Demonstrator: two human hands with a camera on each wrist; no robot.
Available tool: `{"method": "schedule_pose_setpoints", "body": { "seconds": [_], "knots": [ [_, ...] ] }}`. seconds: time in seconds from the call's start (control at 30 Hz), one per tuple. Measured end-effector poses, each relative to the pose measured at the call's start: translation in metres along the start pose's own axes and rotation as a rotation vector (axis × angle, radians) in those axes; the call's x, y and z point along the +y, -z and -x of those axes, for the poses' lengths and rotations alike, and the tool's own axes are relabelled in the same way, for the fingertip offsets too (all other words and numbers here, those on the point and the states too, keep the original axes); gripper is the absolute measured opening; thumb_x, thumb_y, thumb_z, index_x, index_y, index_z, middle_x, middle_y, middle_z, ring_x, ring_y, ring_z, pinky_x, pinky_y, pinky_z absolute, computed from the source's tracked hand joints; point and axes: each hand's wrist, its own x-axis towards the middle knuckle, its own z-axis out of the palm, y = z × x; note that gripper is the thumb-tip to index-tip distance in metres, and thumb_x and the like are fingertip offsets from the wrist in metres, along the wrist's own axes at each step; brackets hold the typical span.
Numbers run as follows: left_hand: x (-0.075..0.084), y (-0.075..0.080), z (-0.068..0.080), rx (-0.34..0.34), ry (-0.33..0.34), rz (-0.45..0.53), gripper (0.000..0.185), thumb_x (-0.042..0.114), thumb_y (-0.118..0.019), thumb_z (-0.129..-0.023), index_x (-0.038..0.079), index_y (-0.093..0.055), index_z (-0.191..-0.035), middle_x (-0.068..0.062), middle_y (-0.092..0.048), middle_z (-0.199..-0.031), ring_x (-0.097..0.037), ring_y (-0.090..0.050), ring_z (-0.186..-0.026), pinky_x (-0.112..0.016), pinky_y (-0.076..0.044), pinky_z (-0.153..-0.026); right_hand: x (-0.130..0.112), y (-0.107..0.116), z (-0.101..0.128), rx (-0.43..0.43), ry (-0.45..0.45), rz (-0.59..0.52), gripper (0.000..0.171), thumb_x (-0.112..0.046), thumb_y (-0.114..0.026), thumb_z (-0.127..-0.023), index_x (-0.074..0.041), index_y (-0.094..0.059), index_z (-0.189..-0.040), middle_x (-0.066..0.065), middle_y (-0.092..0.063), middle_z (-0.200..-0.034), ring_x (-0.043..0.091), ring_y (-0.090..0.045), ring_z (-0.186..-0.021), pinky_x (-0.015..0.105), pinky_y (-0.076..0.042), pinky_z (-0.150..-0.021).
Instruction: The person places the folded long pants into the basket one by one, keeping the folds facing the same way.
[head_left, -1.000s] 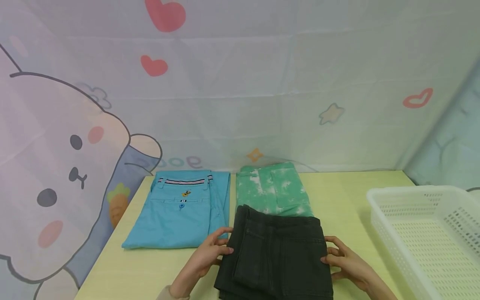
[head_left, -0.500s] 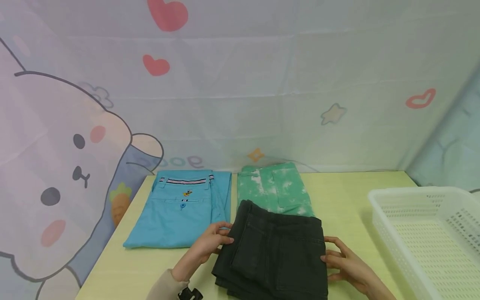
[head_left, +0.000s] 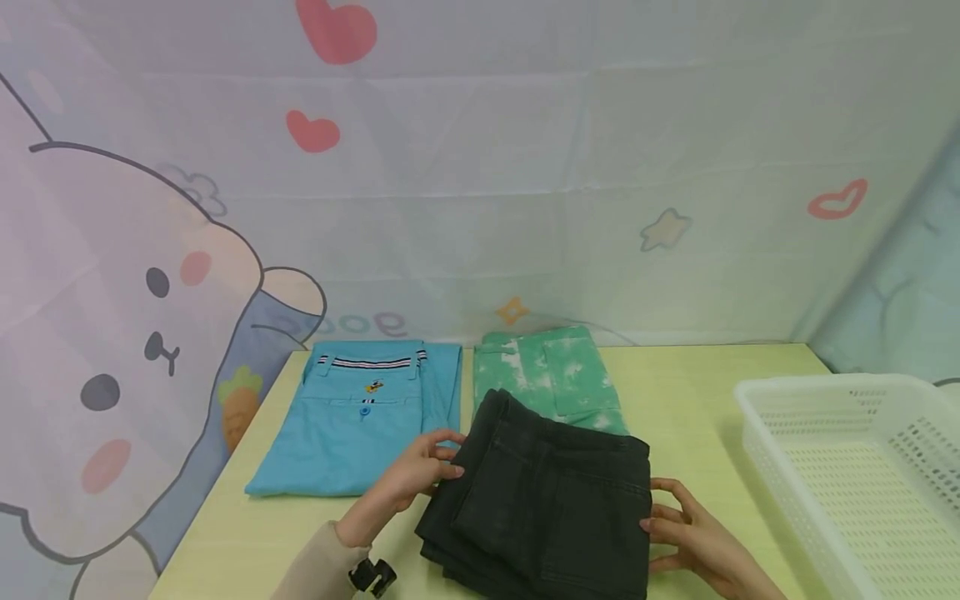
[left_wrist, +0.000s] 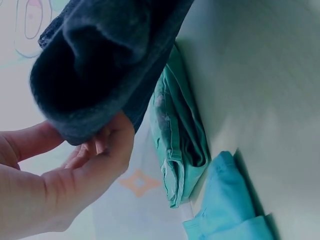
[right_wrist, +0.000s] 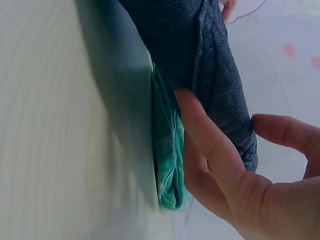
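Holding folded black pants point(head_left: 547, 492) from both sides, a person's two hands work low in the centre of the head view, above a pale yellow table point(head_left: 690, 392). At the lower left of the pants, the left hand point(head_left: 416, 475) pinches their edge, thumb on top and fingers curled beneath; the left wrist view shows the dark folded bundle point(left_wrist: 107, 60) gripped between thumb and fingertips. At the lower right, the right hand point(head_left: 686, 533) grips the opposite edge, its fingers point(right_wrist: 210, 145) under the cloth and the thumb over it. The far end of the black pants overlaps folded green pants point(head_left: 547, 375), which lie just behind them near the middle of the frame. Folded blue pants point(head_left: 360, 417) lie just left of the green ones, close to the left hand. A white perforated basket point(head_left: 862, 467) sits on the table at the right edge, well apart from the clothes. A cartoon backdrop point(head_left: 150, 275) with a bear and hearts fills the upper frame.
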Motion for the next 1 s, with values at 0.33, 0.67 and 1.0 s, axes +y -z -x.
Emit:
{"method": "schedule_pose_setpoints", "body": {
  "seconds": [0.33, 0.67, 1.0],
  "knots": [
    [0.011, 0.006, -0.017, -0.013, 0.001, -0.068, 0.040, -0.005, -0.050, -0.084, 0.000, -0.047, -0.123, -0.027, -0.051, -0.121, -0.030, -0.059, -0.095, -0.038, -0.049, -0.066, 0.002, -0.009, 0.004, -0.002, -0.088, -0.111, 0.070, -0.022, -0.042, -0.094, -0.002, 0.011, -0.136, -0.001, -0.051, -0.114, 0.023, -0.058, -0.103, 0.047, -0.049, -0.083],
    [0.027, 0.013, -0.034, -0.051, -0.022, -0.200, 0.039, -0.007, -0.051, -0.083, 0.001, -0.051, -0.121, -0.022, -0.059, -0.111, -0.026, -0.062, -0.089, -0.032, -0.050, -0.067, 0.007, -0.018, 0.007, -0.006, -0.123, -0.219, 0.060, -0.021, -0.043, -0.094, -0.002, -0.001, -0.132, 0.005, -0.052, -0.111, 0.025, -0.058, -0.102, 0.044, -0.049, -0.084],
    [0.035, 0.008, -0.054, -0.032, -0.070, -0.318, 0.038, -0.009, -0.051, -0.082, 0.005, -0.057, -0.117, -0.020, -0.056, -0.120, -0.033, -0.053, -0.110, -0.038, -0.050, -0.080, 0.009, -0.021, 0.008, -0.059, -0.172, -0.163, 0.082, -0.031, -0.038, -0.095, 0.013, 0.020, -0.133, 0.006, -0.055, -0.118, 0.025, -0.056, -0.107, 0.042, -0.047, -0.088]
  ]
}}
